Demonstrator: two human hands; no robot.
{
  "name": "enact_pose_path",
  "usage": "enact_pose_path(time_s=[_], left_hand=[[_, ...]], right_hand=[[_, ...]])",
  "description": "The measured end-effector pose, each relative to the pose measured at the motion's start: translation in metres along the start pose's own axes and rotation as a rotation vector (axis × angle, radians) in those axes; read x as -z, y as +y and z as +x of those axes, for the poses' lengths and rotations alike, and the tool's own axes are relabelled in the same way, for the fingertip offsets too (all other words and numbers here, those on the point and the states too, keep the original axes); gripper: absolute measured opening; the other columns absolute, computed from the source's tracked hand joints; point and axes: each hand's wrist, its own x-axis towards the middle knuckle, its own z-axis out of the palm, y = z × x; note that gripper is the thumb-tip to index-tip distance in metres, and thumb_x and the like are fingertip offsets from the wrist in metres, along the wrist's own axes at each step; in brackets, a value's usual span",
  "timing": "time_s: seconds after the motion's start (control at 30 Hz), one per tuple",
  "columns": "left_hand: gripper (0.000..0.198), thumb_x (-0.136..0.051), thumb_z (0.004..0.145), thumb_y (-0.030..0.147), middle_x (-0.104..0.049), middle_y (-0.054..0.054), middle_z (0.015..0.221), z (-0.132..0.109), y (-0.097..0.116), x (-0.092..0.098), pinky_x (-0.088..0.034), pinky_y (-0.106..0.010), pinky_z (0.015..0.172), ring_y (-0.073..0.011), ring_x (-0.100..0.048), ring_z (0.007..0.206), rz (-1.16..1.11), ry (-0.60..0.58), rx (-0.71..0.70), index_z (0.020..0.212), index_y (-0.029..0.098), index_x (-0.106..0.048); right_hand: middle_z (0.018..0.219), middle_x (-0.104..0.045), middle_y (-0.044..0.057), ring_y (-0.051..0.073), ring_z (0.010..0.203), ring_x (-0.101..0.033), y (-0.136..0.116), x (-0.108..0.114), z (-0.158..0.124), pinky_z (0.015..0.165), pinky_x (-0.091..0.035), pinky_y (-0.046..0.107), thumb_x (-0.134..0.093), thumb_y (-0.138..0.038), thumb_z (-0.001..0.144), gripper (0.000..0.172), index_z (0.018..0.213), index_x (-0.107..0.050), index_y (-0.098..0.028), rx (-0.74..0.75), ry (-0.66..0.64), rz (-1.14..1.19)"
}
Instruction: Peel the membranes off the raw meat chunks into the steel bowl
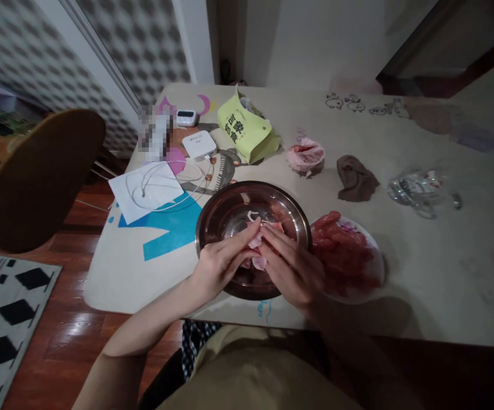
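Observation:
Over a wide steel bowl (pixel 203 219), my left hand (pixel 217 266) and my right hand (pixel 293 273) meet with their fingertips pinched together. Between them is a small piece of pomelo (pixel 259 262) with pale pink membrane, partly hidden by the fingers. Scraps of white peel membrane (pixel 252 216) show inside the bowl beyond my fingertips. Right of the bowl, a white plate (pixel 378 256) bears a heap of peeled red pomelo flesh (pixel 343 250). Part of that plate is behind my right hand and forearm.
Behind the bowl lie a partly peeled pomelo (pixel 305 155), a crumpled brown cloth (pixel 355 178), a clear glass mug (pixel 418 189) and a yellow-green paper bag (pixel 247 128). At left are a white box-shaped device (pixel 200 145), a cable, white paper (pixel 144 193) and a small timer (pixel 186 118).

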Motion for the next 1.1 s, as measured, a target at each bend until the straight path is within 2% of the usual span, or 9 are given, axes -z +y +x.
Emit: enact_pose_path(time_s=[0.1, 0.23, 0.37, 0.5, 0.6, 0.73, 0.87, 1.1], left_hand=[[0.062, -0.057, 0.098, 0.006, -0.053, -0.009, 0.152, -0.001, 0.0, -0.001, -0.056, -0.03, 0.11, -0.0186, -0.064, 0.131, -0.005, -0.013, -0.018, 0.156, 0.022, -0.04], [0.06, -0.051, 0.097, -0.001, -0.052, -0.009, 0.153, -0.002, 0.001, -0.001, -0.057, -0.027, 0.109, -0.0181, -0.062, 0.133, 0.009, 0.018, -0.077, 0.153, 0.02, -0.046], [0.062, -0.05, 0.093, -0.006, -0.056, -0.009, 0.15, -0.003, 0.003, -0.001, -0.057, -0.025, 0.108, -0.0162, -0.064, 0.131, 0.012, 0.013, -0.07, 0.15, 0.02, -0.05], [0.055, -0.055, 0.095, -0.001, -0.061, -0.008, 0.145, 0.001, 0.004, 0.001, -0.059, -0.028, 0.107, -0.0169, -0.066, 0.128, -0.055, 0.026, -0.016, 0.145, 0.021, -0.056], [0.042, -0.065, 0.095, 0.01, -0.067, -0.009, 0.137, 0.006, 0.006, 0.003, -0.059, -0.03, 0.106, -0.0192, -0.071, 0.121, -0.123, 0.024, 0.125, 0.135, 0.02, -0.065], [0.027, -0.069, 0.094, 0.019, -0.073, -0.009, 0.128, 0.01, 0.007, 0.004, -0.062, -0.033, 0.102, -0.0211, -0.074, 0.114, -0.152, 0.147, 0.294, 0.12, 0.019, -0.074], [0.024, -0.07, 0.094, 0.021, -0.074, -0.01, 0.128, 0.011, 0.008, 0.004, -0.063, -0.034, 0.101, -0.0211, -0.074, 0.114, -0.12, 0.213, 0.292, 0.118, 0.019, -0.075], [0.026, -0.071, 0.093, 0.021, -0.078, -0.007, 0.118, 0.009, 0.007, 0.001, -0.063, -0.03, 0.098, -0.0177, -0.076, 0.106, -0.045, 0.2, 0.24, 0.119, 0.02, -0.074]], right_hand=[[0.133, -0.069, 0.017, 0.029, 0.13, -0.064, 0.001, 0.004, 0.004, 0.105, -0.063, 0.043, -0.064, -0.006, 0.092, 0.04, 0.132, -0.061, -0.009, 0.052, -0.005, 0.018], [0.123, -0.072, 0.025, 0.034, 0.131, -0.062, 0.001, 0.014, 0.012, 0.105, -0.063, 0.046, -0.061, -0.003, 0.093, 0.03, 0.121, -0.064, 0.003, 0.129, -0.076, 0.027], [0.122, -0.074, 0.021, 0.031, 0.131, -0.063, 0.001, 0.015, 0.01, 0.104, -0.063, 0.044, -0.062, -0.005, 0.094, 0.029, 0.122, -0.065, 0.0, 0.143, -0.11, 0.018], [0.12, -0.075, 0.019, 0.028, 0.127, -0.066, 0.0, 0.007, 0.006, 0.103, -0.064, 0.041, -0.063, -0.003, 0.093, 0.036, 0.129, -0.062, -0.002, 0.087, -0.035, 0.071], [0.12, -0.075, 0.016, 0.024, 0.124, -0.068, -0.001, 0.004, 0.01, 0.106, -0.062, 0.039, -0.063, -0.002, 0.093, 0.038, 0.131, -0.063, -0.007, -0.025, -0.016, 0.102], [0.125, -0.073, 0.011, 0.024, 0.127, -0.066, 0.001, 0.005, 0.015, 0.109, -0.059, 0.042, -0.066, -0.008, 0.093, 0.039, 0.131, -0.065, -0.018, -0.137, -0.019, 0.059], [0.124, -0.074, 0.009, 0.023, 0.125, -0.067, 0.0, 0.004, 0.014, 0.108, -0.059, 0.04, -0.069, -0.011, 0.092, 0.04, 0.131, -0.065, -0.02, -0.149, -0.031, -0.025], [0.108, -0.077, 0.005, 0.02, 0.104, -0.072, -0.006, 0.0, 0.019, 0.095, -0.062, 0.038, -0.068, -0.011, 0.092, 0.016, 0.103, -0.073, -0.022, -0.255, -0.021, -0.02]])
